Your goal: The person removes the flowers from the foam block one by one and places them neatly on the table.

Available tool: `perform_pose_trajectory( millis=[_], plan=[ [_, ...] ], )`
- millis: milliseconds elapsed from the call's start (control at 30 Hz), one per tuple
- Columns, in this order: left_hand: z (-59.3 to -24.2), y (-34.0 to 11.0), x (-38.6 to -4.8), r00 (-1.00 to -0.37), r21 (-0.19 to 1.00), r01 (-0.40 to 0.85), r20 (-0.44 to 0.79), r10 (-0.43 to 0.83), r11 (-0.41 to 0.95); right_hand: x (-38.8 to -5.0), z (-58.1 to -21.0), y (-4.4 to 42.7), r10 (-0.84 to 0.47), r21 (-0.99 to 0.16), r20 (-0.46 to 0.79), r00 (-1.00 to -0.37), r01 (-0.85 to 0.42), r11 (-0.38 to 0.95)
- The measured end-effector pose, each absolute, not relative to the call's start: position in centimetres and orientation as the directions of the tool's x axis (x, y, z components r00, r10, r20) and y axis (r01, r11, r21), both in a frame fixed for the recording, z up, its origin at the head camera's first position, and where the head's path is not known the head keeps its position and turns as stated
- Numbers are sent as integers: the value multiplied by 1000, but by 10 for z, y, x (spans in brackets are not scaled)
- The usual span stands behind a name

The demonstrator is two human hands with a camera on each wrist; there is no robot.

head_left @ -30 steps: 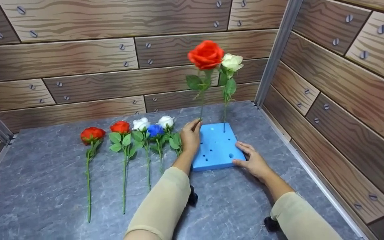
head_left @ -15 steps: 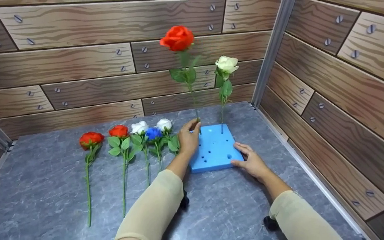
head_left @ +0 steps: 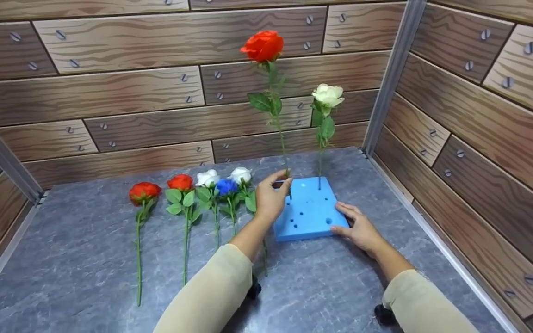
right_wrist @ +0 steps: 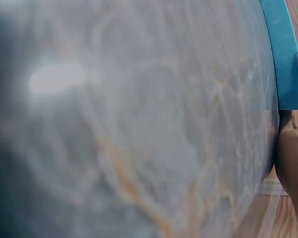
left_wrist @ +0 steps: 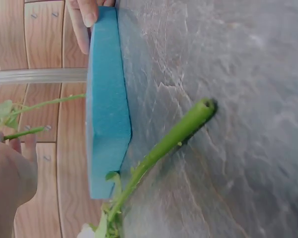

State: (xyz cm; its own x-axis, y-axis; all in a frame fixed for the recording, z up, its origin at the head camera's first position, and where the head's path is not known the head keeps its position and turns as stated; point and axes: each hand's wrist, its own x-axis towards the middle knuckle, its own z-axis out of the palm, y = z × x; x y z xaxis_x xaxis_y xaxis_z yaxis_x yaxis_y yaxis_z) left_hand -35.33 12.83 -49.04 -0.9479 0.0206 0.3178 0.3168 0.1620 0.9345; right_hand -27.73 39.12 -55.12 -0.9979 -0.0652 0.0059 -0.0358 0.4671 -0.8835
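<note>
In the head view my left hand [head_left: 271, 199] pinches the green stem of a red rose [head_left: 263, 46], held nearly upright and leaning a little left. The stem's lower end shows in the left wrist view, below the fingers and apart from the blue foam block [head_left: 310, 215]. Several small holes dot the block's top. A cream rose [head_left: 328, 95] stands in the block's back part. At the block's near right corner, my right hand [head_left: 361, 233] grips it with thumb and fingers; the right wrist view shows the thumb against its side [right_wrist: 287, 59].
Left of the block several roses lie on the grey marbled table [head_left: 86, 259]: a red rose [head_left: 144, 193], another red rose [head_left: 180, 182], a white rose [head_left: 207, 178], a blue rose [head_left: 226, 187] and a second white rose [head_left: 240, 175]. Wood-patterned walls [head_left: 146, 97] stand behind and at the sides.
The red rose has shifted left and up relative to the cream rose, and its lean has changed to the left. The right hand keeps its place on the block. The head view has shifted slightly.
</note>
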Motion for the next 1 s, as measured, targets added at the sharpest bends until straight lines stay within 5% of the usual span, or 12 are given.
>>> perform_pose_trajectory(
  millis=[533, 1000],
  plan=[
    [-482, 88, -323, -977, 973, 211, 206, 60, 91, -280, -553, 385, -87, -870, -4, -996, -40, 492],
    [-475, 46, -303, -965, 959, 260, 253, 70, 115, -284, -553, 393, -96, -857, -10, -995, -41, 513]
  ],
)
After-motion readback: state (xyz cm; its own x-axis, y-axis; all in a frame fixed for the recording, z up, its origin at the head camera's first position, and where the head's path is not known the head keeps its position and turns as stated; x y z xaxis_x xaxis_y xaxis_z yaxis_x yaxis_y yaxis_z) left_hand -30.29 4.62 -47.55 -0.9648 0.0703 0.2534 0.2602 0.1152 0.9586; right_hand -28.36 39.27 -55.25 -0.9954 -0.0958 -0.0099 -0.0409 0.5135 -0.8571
